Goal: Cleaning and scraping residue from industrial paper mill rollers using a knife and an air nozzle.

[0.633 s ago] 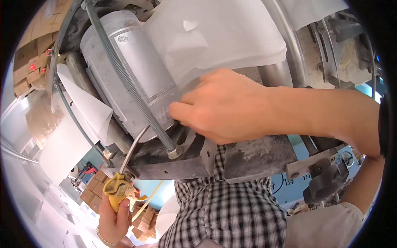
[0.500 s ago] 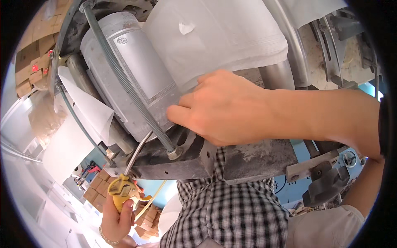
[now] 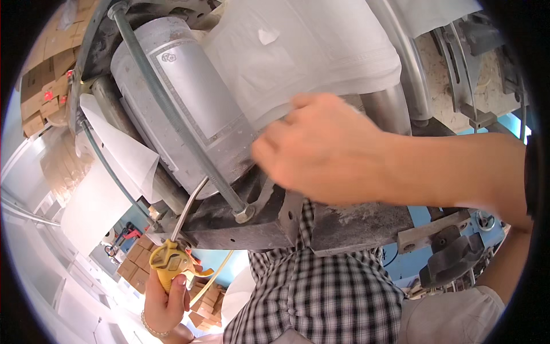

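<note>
My left hand grips the handle of a yellow air blow gun. Its thin metal nozzle points up to the lower end of a large grey metal roller with an engraved rectangular frame. My right hand is beside the roller's lower right end, just below a white paper web. Its fingers are curled in and smeared by motion; whatever they hold, if anything, is hidden. A small torn white patch shows on the web.
A threaded rod crosses in front of the roller and ends at a nut on the dark machine frame. A loose white sheet hangs at the left. Shiny steel rollers stand on the right. Cardboard boxes are stacked beyond.
My right hand has shifted a little right, away from the roller. The white web's lower edge and its torn patch have moved slightly. My left hand stays nearly in place with the blow gun.
</note>
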`<state>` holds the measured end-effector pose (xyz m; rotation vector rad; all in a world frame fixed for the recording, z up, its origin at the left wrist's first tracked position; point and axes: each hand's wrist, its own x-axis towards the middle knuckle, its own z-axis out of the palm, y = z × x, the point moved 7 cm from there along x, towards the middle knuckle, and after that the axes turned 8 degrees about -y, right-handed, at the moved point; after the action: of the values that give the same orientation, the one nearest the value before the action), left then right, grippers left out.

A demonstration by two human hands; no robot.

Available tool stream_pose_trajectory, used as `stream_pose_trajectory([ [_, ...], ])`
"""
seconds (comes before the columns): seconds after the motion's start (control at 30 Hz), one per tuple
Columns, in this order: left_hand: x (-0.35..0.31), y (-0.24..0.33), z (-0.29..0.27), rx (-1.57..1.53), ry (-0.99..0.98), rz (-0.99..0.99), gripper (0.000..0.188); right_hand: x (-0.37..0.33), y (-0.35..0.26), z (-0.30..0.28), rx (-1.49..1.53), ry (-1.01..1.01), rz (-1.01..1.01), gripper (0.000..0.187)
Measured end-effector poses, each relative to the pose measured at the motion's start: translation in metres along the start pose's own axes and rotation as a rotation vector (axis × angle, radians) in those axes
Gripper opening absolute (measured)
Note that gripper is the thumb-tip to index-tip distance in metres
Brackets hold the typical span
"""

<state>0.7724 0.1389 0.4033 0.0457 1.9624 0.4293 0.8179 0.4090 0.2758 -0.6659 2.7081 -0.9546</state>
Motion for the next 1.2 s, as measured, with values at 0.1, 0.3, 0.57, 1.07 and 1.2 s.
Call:
stream_pose_trajectory([
  [0.1,0.001,0.001,0.000,-0.049,0.022,-0.012,0.023,0.002,-0.001,-0.001,0.044,-0.025,0.048,0.023],
  [0.3,-0.001,0.000,0.002,-0.036,-0.023,-0.014,0.025,0.006,-0.005,-0.008,0.135,0.087,-0.033,0.025],
  [0.57,0.002,0.003,0.003,-0.035,-0.069,0.005,0.027,-0.003,-0.003,-0.008,0.014,0.087,-0.024,0.010],
  [1.07,0.003,0.007,0.003,-0.003,-0.057,0.016,0.028,-0.001,-0.005,-0.007,0.041,0.152,-0.052,0.010],
  [1.2,0.005,0.005,0.004,-0.019,-0.063,0.012,0.028,-0.002,-0.006,-0.006,0.004,0.161,-0.062,0.011],
])
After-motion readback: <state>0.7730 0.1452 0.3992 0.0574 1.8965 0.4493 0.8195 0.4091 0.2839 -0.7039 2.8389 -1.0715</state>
